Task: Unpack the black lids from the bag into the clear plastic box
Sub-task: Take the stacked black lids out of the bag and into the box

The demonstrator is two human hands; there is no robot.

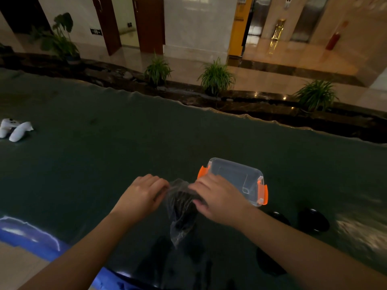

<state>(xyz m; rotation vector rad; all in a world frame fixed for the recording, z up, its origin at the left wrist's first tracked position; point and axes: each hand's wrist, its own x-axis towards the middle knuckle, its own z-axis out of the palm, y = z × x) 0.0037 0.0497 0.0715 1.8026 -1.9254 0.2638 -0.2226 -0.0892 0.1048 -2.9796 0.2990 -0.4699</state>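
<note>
A clear plastic bag point(181, 214) with dark lids inside hangs above the dark green table. My left hand point(139, 196) pinches the bag's top edge on the left. My right hand point(217, 197) grips the top edge on the right, and the mouth is stretched between them. Just behind my right hand sits the clear plastic box point(236, 176) with orange latches, open and with nothing visible inside. A black lid point(313, 220) lies on the table to the right of my right forearm, another black lid point(279, 217) shows beside the forearm, and a third black lid point(269, 263) lies under it.
A white controller point(14, 129) lies at the far left of the table point(104, 155). A blue edge point(31, 235) borders the table's near left side. Potted plants point(216, 77) and a dark ledge stand beyond the far edge.
</note>
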